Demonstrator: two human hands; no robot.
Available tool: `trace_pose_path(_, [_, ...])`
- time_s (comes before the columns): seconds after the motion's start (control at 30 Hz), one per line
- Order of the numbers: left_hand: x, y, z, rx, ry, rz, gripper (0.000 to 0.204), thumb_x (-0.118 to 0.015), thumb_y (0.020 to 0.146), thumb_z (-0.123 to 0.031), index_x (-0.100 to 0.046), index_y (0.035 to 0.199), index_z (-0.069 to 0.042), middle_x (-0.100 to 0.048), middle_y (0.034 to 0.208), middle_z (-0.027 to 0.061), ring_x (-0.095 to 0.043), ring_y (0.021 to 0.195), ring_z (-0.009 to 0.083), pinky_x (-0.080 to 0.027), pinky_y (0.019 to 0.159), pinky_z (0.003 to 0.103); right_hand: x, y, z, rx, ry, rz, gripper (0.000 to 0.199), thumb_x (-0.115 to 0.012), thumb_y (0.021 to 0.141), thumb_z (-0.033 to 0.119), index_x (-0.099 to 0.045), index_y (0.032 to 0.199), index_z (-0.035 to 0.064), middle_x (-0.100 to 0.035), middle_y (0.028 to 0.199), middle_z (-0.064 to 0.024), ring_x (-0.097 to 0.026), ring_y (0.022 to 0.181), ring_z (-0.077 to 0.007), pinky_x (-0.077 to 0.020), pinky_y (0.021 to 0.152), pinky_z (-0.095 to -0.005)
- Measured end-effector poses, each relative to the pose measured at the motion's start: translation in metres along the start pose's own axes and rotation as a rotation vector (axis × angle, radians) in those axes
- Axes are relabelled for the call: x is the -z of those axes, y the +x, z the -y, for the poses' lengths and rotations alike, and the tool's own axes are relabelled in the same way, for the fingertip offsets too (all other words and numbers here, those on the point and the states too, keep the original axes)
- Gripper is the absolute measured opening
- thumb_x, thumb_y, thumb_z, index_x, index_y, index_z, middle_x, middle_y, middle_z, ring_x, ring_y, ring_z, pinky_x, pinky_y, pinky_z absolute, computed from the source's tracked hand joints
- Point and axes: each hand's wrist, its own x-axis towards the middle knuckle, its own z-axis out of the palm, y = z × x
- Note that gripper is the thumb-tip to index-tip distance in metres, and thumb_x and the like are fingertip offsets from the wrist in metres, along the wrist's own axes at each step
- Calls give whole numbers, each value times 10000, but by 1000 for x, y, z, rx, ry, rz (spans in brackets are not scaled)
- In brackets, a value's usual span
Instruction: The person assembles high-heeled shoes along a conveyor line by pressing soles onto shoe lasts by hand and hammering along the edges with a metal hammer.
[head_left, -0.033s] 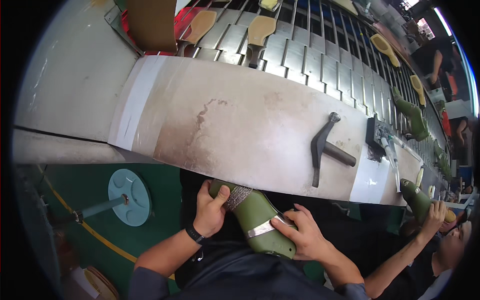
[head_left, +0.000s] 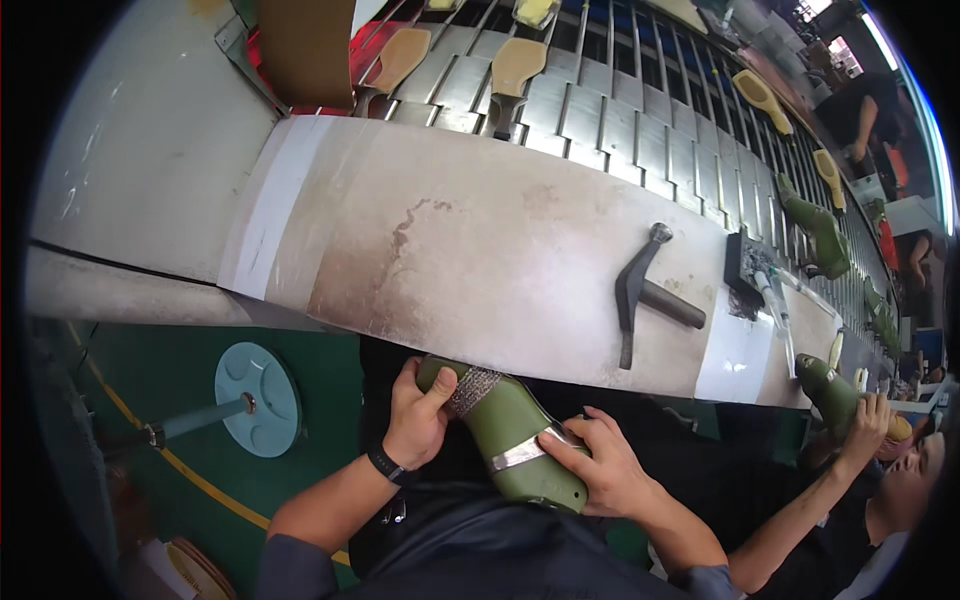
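Note:
A green shoe last [head_left: 515, 430] with sandal straps on it lies tilted in front of my body, just off the near edge of the bench. My left hand [head_left: 418, 415] wraps round its upper left end, thumb on top beside a glittering strap [head_left: 474, 391]. Lower down, a smooth silver strap [head_left: 517, 456] crosses the last. My right hand [head_left: 605, 462] grips the other end, its thumb on the silver strap and its index finger stretched along the side. The underside of the last is hidden.
On the bench [head_left: 480, 230] lies a hammer [head_left: 640, 295], with a black box [head_left: 743, 262] and brushes [head_left: 775, 305] farther right. Beyond runs a slatted metal conveyor [head_left: 600, 110] carrying soles [head_left: 518, 68] and green lasts [head_left: 815, 230]. A co-worker's hand [head_left: 868, 425] holds another last at right.
The whole view has shifted slightly, with the bench things a little farther left. Both my hands keep the same hold on the shoe last.

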Motion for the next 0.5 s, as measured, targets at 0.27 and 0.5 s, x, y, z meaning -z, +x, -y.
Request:
trace_pose_path(0.27, [-15,-47,-66,-76,179,231,329,-590,1122,-356,-499,1191,-47,-672,1135,93,-732,996,175,-673,845,401,16,-36,31,-144,874,-186,869,-817,909,158,-374,1631,-34,-584,1480,-206,-633,1309,-334,-512,1111,-437])
trace_pose_path(0.5, [-42,47,-95,-1132,1153,-11,138,-780,927,-105,-682,851,-45,-677,727,90,-651,596,218,-491,569,339,80,68,18,-66,1375,-867,670,-740,964,226,-458,1508,-45,-628,1383,-207,-704,1143,-358,-620,954,-518])
